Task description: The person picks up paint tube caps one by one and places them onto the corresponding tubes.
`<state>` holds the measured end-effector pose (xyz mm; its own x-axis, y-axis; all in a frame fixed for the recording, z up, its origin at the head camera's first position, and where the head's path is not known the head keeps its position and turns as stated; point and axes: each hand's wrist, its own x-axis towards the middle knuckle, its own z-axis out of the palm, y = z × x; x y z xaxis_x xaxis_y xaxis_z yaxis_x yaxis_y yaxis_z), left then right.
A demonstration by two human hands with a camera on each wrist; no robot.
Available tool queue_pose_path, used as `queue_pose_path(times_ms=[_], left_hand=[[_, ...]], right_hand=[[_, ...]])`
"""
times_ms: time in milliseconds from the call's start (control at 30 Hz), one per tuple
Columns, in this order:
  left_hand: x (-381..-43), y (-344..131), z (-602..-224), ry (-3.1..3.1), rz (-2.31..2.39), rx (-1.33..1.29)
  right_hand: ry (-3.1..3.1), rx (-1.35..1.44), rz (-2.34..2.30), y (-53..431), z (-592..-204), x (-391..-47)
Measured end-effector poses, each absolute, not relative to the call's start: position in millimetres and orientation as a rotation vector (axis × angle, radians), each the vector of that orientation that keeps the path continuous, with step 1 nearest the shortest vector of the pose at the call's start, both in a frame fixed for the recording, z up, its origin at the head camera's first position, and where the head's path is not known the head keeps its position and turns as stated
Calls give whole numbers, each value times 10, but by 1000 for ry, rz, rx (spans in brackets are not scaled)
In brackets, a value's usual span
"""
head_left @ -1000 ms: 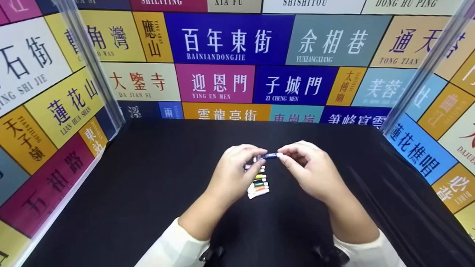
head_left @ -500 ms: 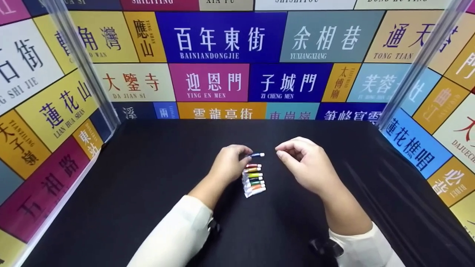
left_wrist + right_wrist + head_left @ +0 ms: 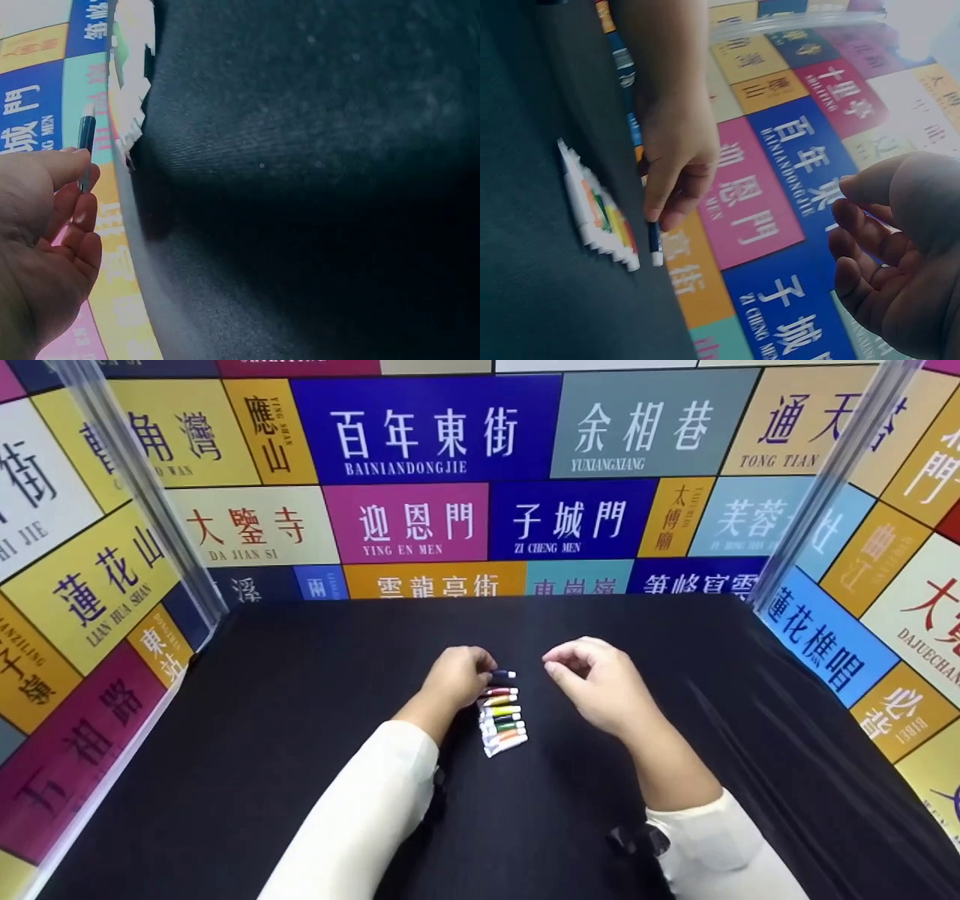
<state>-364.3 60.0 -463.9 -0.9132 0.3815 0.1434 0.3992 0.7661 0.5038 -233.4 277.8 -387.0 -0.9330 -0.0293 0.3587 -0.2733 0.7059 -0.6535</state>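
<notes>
My left hand (image 3: 452, 679) pinches a small dark blue paint tube (image 3: 504, 675) between thumb and fingers, its white cap pointing right. In the left wrist view the same tube (image 3: 87, 139) sticks up past the thumb tip. Just nearer than it lies a row of similar paint tubes (image 3: 504, 711), side by side, white caps to the right; red, yellow, green and orange bands show. To the right of the row, my right hand (image 3: 596, 682) hovers with loosely curled fingers and holds nothing. The right wrist view shows its fingertips (image 3: 845, 214) with only air between them.
A black cloth (image 3: 337, 675) covers the table. Behind and at both sides stand panels (image 3: 420, 427) with coloured blocks of Chinese lettering, with clear corner strips (image 3: 154, 502) where they meet. Creases run through the cloth at the right.
One second ago both hands held the blue tube. My right hand has let go of its cap end, and my left hand has carried the tube left, to the far end of the row.
</notes>
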Motion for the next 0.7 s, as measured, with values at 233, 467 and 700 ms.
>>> queue_pose_path(times_ms=[233, 467, 700], left_hand=[[-3649, 605, -4706, -3009, -764, -637], [-3639, 593, -4720, -3050, -676, -611], [-3663, 563, -4704, -3033, -623, -648]], right_hand=[[-2628, 229, 1058, 2722, -3963, -2358], [-2649, 250, 1051, 2656, -4005, -2380], [-2648, 218, 1037, 2743, -4057, -2506]])
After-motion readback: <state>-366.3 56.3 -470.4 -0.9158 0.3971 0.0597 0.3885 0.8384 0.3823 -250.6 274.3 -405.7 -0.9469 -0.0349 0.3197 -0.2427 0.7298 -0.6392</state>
